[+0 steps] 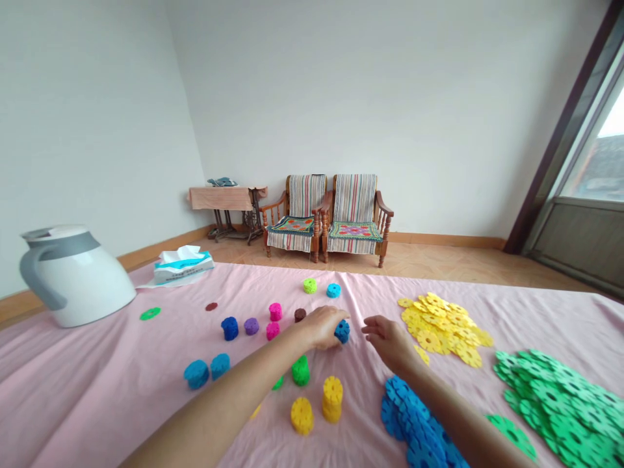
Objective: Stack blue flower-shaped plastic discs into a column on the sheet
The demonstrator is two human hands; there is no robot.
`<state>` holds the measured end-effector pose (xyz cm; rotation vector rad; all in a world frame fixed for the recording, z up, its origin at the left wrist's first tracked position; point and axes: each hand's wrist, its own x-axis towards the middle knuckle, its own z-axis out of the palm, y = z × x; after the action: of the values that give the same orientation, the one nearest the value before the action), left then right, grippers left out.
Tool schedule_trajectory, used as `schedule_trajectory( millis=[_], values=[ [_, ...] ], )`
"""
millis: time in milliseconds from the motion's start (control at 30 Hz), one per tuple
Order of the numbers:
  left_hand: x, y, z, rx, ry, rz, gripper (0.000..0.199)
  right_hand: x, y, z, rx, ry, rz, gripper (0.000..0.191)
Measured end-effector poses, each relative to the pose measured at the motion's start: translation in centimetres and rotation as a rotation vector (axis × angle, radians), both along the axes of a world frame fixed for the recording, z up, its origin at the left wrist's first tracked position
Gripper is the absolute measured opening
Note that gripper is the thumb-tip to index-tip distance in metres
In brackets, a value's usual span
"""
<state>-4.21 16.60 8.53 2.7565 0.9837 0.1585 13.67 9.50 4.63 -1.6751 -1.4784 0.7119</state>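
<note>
My left hand (325,327) reaches in over the middle of the cloth, its fingers and thumb closed around a small stack of blue notched discs (342,331). To its right, my right hand (387,337) hovers apart from that stack, fingers slightly bent and separated, with nothing visible in them. Near my left hand stand a dark brown stack (299,314), a pink stack (273,331) and a green stack (301,370). Closer to me are two yellow stacks, a taller one (332,398) and a shorter one (302,416). My left forearm partly hides other discs.
Loose yellow discs (441,328), green discs (560,403) and blue discs (414,422) lie heaped on the right of the pink cloth (121,390). A white jug (82,279) and a tissue pack (184,265) stand at left. Two wooden chairs (355,208) are beyond.
</note>
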Motion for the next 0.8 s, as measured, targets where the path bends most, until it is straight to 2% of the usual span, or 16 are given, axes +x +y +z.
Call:
schedule_trajectory(
  millis=[167, 267, 400, 567, 667, 800],
  values=[
    [0.4, 0.6, -0.6, -0.012, 0.025, -0.042, 0.042, 2.1, -1.8, -0.7, 0.04, 0.051, -0.024, 0.026],
    [0.5, 0.8, -0.6, -0.01, 0.026, -0.047, 0.041, 3.0, -3.0, -0.7, 0.07, 0.082, -0.041, 0.025],
    [0.7, 0.7, -0.5, -0.013, 0.03, -0.043, 0.048, 3.1, -5.3, 1.4, 0.036, -0.086, 0.0, 0.017],
    [0.6, 0.7, 0.0, -0.021, 0.023, -0.029, 0.061, 3.1, -9.0, 4.7, -0.111, -0.338, 0.261, 0.012],
    [0.4, 0.6, 0.3, -0.024, 0.014, -0.003, 0.052, 3.4, -10.1, 5.0, -0.163, -0.413, 0.3, 0.019],
    [0.4, 0.5, 0.4, -0.025, 0.005, 0.03, 0.027, 3.8, -9.5, 4.3, -0.148, -0.477, 0.238, 0.027]
  ],
)
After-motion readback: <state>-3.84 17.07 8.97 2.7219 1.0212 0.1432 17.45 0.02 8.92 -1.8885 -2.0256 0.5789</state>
